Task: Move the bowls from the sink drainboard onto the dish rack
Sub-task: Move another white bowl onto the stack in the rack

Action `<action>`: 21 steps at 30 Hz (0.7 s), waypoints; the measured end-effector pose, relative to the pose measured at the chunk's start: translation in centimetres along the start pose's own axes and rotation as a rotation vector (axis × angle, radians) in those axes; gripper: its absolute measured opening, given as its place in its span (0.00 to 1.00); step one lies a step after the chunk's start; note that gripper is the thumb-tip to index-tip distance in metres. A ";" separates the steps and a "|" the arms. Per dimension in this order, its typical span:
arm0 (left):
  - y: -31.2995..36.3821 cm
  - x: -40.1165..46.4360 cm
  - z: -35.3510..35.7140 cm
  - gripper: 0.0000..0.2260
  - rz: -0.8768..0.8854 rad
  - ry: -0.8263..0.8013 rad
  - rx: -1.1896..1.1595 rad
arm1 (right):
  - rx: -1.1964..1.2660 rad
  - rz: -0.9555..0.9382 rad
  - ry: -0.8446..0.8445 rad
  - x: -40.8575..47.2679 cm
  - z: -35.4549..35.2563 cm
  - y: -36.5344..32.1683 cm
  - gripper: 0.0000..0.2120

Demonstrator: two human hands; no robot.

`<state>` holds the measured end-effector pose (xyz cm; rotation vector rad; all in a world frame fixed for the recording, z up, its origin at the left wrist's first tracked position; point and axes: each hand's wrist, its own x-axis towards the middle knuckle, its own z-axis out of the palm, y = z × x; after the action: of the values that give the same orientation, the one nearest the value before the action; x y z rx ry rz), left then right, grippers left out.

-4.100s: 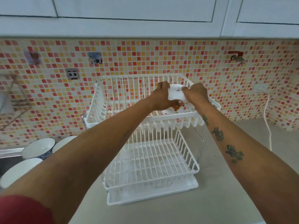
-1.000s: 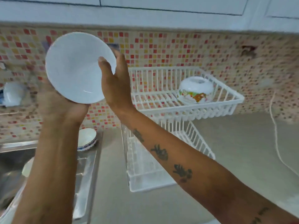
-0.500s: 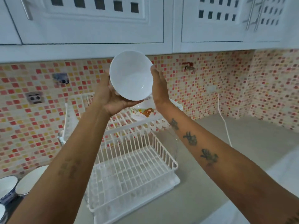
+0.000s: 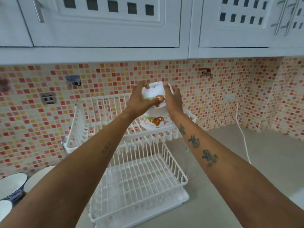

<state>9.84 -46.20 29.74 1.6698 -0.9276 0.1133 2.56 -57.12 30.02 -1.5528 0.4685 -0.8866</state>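
A white two-tier dish rack [image 4: 138, 183] stands on the counter. On the right of its upper tier sits an upturned white bowl with bear pictures [image 4: 154, 123]. Directly above it I hold a second bear-printed bowl [image 4: 153, 94], upside down. My left hand [image 4: 139, 101] grips its left side and my right hand [image 4: 172, 99] its right side. This bowl hovers just over the one on the rack; I cannot tell whether the two touch. At the lower left, a blue-patterned bowl [image 4: 12, 186] and a white bowl [image 4: 37, 178] stand near the sink.
White wall cabinets [image 4: 105, 22] hang close above the rack. A red-handled tap [image 4: 206, 73] sticks out of the mosaic tile wall. A white cord [image 4: 243, 139] trails down onto the grey counter [image 4: 246, 162] to the right. The rack's lower tier holds no dishes.
Half a second ago the bowl faced me with its white inside showing. It is now turned upside down and lowered over the bowl on the rack's upper tier.
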 end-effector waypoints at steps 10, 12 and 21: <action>-3.1 0.8 1.8 0.27 -0.010 -0.101 0.355 | -0.188 0.227 -0.089 2.4 0.3 2.5 0.24; -3.4 0.8 2.2 0.29 -0.006 -0.126 0.395 | -0.231 0.230 -0.093 2.9 0.3 2.9 0.25; -4.4 1.0 2.2 0.33 -0.016 -0.189 0.464 | -0.366 0.180 -0.065 3.4 1.0 3.2 0.21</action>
<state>12.39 -48.48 26.09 2.1443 -1.0855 0.1719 6.10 -59.56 27.86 -1.8310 0.7420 -0.6321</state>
